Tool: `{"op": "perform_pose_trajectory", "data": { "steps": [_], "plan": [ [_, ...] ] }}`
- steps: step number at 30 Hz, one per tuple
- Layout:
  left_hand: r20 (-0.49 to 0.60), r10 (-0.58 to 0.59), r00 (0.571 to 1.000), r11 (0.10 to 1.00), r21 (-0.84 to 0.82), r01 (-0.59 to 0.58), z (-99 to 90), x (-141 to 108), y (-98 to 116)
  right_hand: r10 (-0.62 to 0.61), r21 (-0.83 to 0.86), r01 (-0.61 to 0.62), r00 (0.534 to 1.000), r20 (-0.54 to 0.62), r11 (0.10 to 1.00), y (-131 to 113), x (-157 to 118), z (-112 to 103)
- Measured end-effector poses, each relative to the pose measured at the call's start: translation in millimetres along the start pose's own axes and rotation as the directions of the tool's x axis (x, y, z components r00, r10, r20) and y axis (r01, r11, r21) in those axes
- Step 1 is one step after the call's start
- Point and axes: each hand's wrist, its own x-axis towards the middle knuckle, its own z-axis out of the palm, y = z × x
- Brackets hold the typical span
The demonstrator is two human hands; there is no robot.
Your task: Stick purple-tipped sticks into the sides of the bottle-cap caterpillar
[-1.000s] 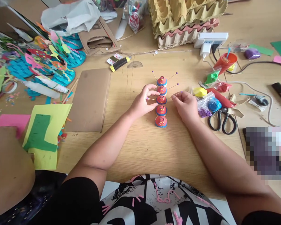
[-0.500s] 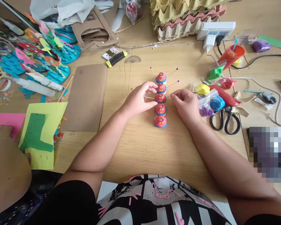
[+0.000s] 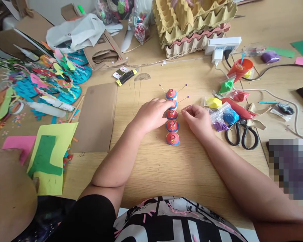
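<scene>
Several small red, domed figures with yellow smiling faces and blue rims stand in a row, among them the middle figure and the nearest figure. Purple-tipped thin sticks, one being the upper right stick, jut from the far figures. My left hand reaches in from the left, thumb and index finger apart; its index fingertip covers part of the second figure and its thumb is beside the middle one. On the right, my right hand pinches a purple-tipped stick pointing toward the middle figure.
Right of my right hand lie bagged coloured clay, black-handled scissors and an orange cup. Cardboard lies left, a cutter behind it. Egg trays stand at the back. Another person's arm is at left.
My left hand has moved slightly right and its index finger now lies over the second figure. My right hand still pinches the stick beside the middle figure. The camera view has tilted up slightly.
</scene>
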Motion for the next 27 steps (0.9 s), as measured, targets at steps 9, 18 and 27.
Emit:
{"op": "perform_pose_trajectory", "data": {
  "steps": [9,18,27],
  "plan": [
    [0.043,-0.046,0.998,0.990,0.138,0.039,0.4,1.7,13.3,-0.015,-0.029,0.015,1.000,-0.003,0.999,0.7,-0.2,-0.6],
    [0.046,-0.034,0.998,0.986,0.165,0.026,2.2,4.7,9.1,-0.004,-0.034,0.003,1.000,-0.010,0.999,-1.2,-0.9,-0.3],
    [0.075,-0.043,0.996,0.980,0.198,0.027,-0.3,5.6,11.2,-0.002,-0.019,0.002,1.000,-0.011,1.000,-0.3,-1.5,-0.3]
  ]
}}
